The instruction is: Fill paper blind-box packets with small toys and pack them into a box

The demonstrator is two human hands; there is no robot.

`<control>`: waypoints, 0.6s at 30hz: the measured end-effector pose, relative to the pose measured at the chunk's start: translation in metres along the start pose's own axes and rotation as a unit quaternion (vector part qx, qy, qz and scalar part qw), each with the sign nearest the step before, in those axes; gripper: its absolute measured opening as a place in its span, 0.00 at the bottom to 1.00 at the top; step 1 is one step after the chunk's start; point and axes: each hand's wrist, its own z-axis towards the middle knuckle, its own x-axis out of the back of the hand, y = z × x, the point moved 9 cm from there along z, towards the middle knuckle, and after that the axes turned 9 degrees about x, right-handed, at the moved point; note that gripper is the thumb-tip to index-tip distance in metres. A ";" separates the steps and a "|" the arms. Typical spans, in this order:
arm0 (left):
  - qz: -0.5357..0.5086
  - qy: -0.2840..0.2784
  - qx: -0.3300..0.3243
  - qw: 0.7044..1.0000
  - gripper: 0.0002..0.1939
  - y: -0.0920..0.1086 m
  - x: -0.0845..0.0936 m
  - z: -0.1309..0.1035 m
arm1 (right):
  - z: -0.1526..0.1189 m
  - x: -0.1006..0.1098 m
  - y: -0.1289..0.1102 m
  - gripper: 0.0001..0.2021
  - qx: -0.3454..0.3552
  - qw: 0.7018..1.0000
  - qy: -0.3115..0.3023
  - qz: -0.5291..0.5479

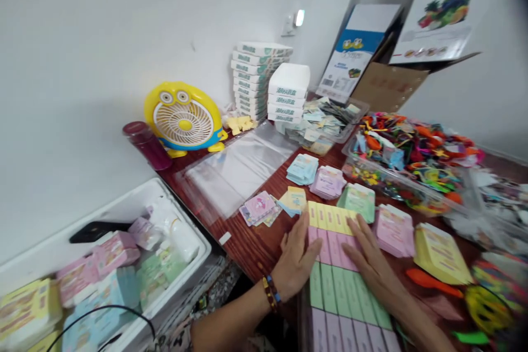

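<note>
A block of small boxes (336, 283) stands in rows at the table's front edge, yellow, pink, green and purple from far to near. My left hand (295, 256) lies against the block's left side, fingers apart, near the yellow and pink rows. Over the right part of the same rows rests my right hand (367, 256), its fingers spread on the boxes. Beyond my hands are piles of flat cartons: blue (302, 169), purple (328, 182), green (357, 201), pink (395, 229) and yellow (442, 253). Printed cards (260, 209) lie left of them.
A white foam box (198, 256) with cartons and a black phone (99, 231) is at the left. Farther back are a yellow fan (185, 121), a purple bottle (147, 146), clear bags (243, 168), stacked white boxes (249, 82) and a bin of colourful toys (412, 159).
</note>
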 end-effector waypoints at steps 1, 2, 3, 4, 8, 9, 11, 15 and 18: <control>0.045 0.034 -0.015 0.998 0.31 -0.001 0.022 0.002 | 0.001 0.004 -0.001 0.31 0.001 1.000 -0.005 -0.007; 0.100 0.087 -0.025 0.991 0.28 -0.005 0.050 0.005 | 0.002 0.011 -0.003 0.30 0.005 1.000 -0.001 -0.017; 0.174 0.160 -0.015 0.971 0.24 -0.011 0.084 0.007 | 0.004 0.018 -0.008 0.28 0.015 0.999 0.013 -0.029; 0.202 0.191 0.002 0.960 0.20 -0.021 0.115 0.011 | 0.008 0.026 -0.014 0.26 0.029 0.998 0.031 -0.043; 0.276 0.250 0.066 0.926 0.13 -0.067 0.222 0.030 | 0.033 0.037 -0.057 0.21 0.120 0.986 0.072 -0.087; 0.291 0.256 0.076 0.919 0.12 -0.076 0.239 0.034 | 0.042 0.032 -0.069 0.21 0.141 0.984 0.066 -0.089; 0.318 0.271 0.092 0.904 0.15 -0.090 0.259 0.042 | 0.057 0.017 -0.091 0.21 0.177 0.979 0.052 -0.085; 0.343 0.294 0.108 0.886 0.09 -0.105 0.267 0.053 | 0.078 -0.025 -0.117 0.19 0.218 0.973 -0.020 -0.071; 0.340 0.294 0.108 0.887 0.08 -0.109 0.268 0.061 | 0.086 -0.054 -0.127 0.17 0.252 0.963 -0.078 -0.062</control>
